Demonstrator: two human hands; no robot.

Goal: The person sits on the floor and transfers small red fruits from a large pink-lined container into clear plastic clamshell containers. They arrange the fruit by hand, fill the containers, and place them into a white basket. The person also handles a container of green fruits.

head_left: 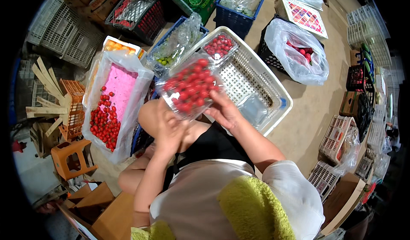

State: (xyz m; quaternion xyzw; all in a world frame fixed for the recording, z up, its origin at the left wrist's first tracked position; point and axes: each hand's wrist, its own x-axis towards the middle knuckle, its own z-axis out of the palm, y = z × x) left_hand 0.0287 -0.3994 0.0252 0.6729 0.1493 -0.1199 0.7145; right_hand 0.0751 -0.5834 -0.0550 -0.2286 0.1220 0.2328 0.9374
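Observation:
In front of me I hold a clear plastic punnet (190,86) filled with red cherry tomatoes, tilted above the near left part of a white plastic crate (278,86). My right hand (224,110) grips its near right edge, thumb on top. My left hand (168,127), slightly blurred, is closed at the near left edge. A second filled punnet (220,47) sits in the crate's far left corner. A clear plastic container (253,109) lies at the crate's near right end. To the left, loose cherry tomatoes (106,127) lie in a box with a plastic liner (143,84) and pink bottom.
Blue crates (234,16) with plastic-covered produce stand at the back, beside a black crate (143,20). A plastic-lined crate (294,54) of red produce is at the far right. An orange stool (70,157) stands left. Several crates (337,133) line the right side.

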